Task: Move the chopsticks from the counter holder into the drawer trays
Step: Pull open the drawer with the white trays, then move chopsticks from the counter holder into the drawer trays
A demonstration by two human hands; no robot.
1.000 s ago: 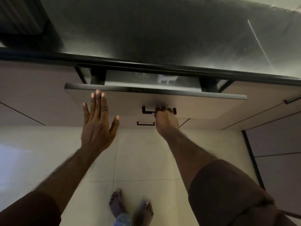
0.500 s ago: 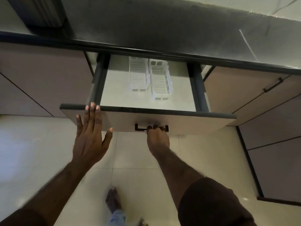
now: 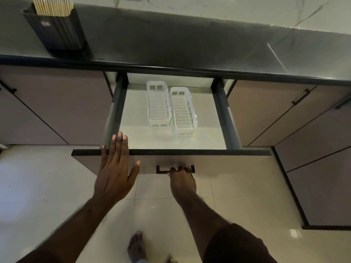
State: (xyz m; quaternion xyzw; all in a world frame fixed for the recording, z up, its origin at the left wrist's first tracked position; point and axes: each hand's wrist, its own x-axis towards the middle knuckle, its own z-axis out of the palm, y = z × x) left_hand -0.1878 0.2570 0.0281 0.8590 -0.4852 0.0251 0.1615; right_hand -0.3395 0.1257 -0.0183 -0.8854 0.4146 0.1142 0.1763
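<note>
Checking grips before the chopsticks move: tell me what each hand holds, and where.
The right hand grips the drawer's black handle at its right end. The left hand is open, holding nothing.

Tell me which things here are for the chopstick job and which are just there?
For the job:
chopsticks standing in the dark holder on the counter
open drawer, its handle gripped by the right hand
two white trays inside, both bare
left hand, open over the drawer front

Just there:
closed cabinet doors
floor tiles
</note>
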